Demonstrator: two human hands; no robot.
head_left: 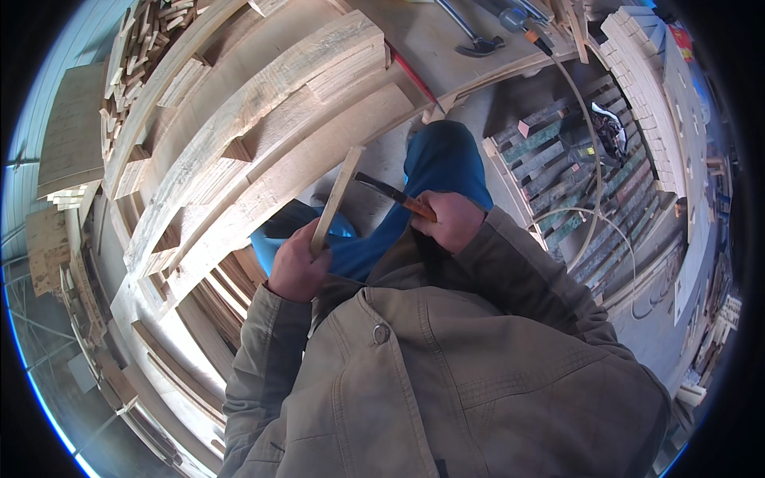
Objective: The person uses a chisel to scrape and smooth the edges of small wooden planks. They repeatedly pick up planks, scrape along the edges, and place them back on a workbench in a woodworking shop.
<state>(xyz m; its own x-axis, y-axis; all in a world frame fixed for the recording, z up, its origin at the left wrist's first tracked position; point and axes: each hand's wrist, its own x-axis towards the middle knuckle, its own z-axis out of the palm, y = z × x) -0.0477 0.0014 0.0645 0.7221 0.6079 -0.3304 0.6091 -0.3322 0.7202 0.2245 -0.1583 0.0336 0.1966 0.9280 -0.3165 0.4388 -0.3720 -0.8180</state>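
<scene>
A narrow wooden strip (341, 187) is above the person's lap, slanting upward from the left hand (299, 263), which holds it closed near its lower end. The right hand (453, 221) grips an orange-handled tool (389, 190); its black tip is just beside the strip, I cannot tell if touching. Farther away, a claw hammer (480, 47) lies on the tabletop (422, 40).

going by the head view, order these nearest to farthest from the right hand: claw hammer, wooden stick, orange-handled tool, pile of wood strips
1. Orange-handled tool: gripped in the right hand.
2. Wooden stick: just to its left, held in the left hand.
3. Claw hammer: ahead, near the picture's top edge.
4. Pile of wood strips: far off, upper left.
</scene>
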